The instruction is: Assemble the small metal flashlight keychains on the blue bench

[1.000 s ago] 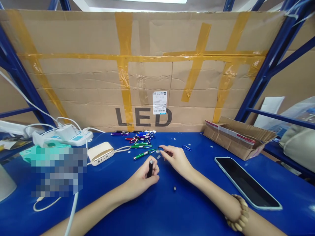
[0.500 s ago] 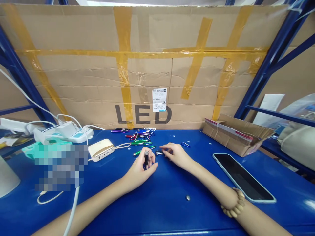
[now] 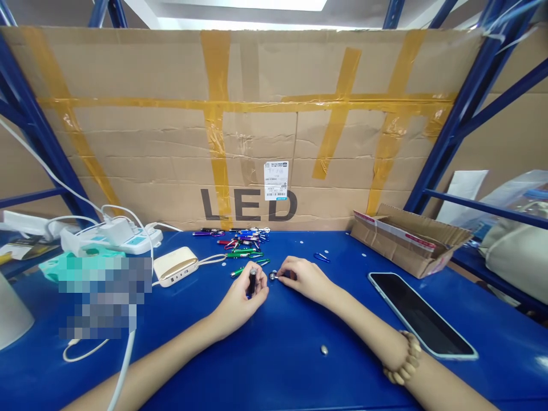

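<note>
My left hand [image 3: 242,305] is wrapped round a small black cylinder [image 3: 252,282], held upright, that looks like a mini flashlight body. To its right, my right hand [image 3: 306,278] pinches a small shiny metal piece with a round end [image 3: 273,276] between thumb and fingertips, low over the table. Just beyond my left hand lie green mini flashlights [image 3: 243,254] with clips. Behind them is a pile of red, blue, purple and black ones [image 3: 248,235]. A blue carabiner clip [image 3: 321,258] rests beyond my right hand. Closer to me sits a small silver button-like piece [image 3: 324,350].
A phone [image 3: 422,314] and an open cardboard box [image 3: 411,240] are at the right. At the left stand a cream power bank [image 3: 175,265], a power strip [image 3: 137,238] and a white cable [image 3: 126,359] crossing my left forearm. A large carton [image 3: 171,142] closes off the back.
My right fingertips have closed on the small metal piece and its round end has turned. My left hand still holds the black cylinder. The camera view has tilted up slightly.
</note>
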Demonstrator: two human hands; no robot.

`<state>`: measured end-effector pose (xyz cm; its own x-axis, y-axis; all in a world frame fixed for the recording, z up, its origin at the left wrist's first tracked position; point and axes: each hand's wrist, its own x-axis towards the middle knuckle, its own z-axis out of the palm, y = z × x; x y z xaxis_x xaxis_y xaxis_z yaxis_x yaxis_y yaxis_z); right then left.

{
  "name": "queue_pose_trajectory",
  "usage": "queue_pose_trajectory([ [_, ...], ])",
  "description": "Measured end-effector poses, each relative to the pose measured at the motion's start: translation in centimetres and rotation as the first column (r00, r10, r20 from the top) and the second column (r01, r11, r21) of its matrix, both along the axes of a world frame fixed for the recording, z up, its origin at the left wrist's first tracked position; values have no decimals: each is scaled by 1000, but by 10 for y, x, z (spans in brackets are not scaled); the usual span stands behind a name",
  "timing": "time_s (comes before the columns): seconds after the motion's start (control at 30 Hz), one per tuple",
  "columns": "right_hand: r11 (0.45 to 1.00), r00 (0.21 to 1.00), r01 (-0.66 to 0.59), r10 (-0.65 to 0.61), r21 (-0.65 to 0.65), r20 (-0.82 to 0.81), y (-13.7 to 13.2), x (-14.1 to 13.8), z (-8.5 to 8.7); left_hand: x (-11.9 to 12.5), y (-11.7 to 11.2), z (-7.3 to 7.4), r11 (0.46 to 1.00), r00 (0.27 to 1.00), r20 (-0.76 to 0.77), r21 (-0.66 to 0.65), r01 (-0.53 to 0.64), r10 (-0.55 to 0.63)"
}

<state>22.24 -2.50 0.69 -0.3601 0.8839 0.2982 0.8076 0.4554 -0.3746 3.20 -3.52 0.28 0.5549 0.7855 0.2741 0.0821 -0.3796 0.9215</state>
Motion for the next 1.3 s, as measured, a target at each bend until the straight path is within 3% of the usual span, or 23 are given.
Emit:
queue_pose_trajectory([
  [0.17,999,1000,25,-25,-22,-19,0,0,1,0,0,1,1000,1000,23,9,-19,18],
  [0.3,1000,994,20,-21,-8,-103,0,-1,4,-2,3,-1,995,995,27,32,-98,97],
  [0.43,989,956,-60,96,133,-278,-4,-6,7,-4,6,-1,984,984,-23,46,-173,175],
  [0.53,963,927,-140,210,232,-310,-10,-12,8,-3,6,1,989,988,-27,16,-149,150],
  [0.67,945,897,-222,295,241,-329,-15,-15,11,-1,5,2,994,994,77,-73,-76,82],
  [0.83,984,856,-81,149,157,-495,-14,-16,14,1,6,2,987,969,238,-158,-23,61],
  [0.97,998,788,-17,53,64,-613,-15,-18,16,0,5,7,977,969,224,-207,-53,100],
  [1.3,981,821,-15,122,192,-557,-22,-25,18,-1,3,17,966,962,235,-248,-77,137],
])
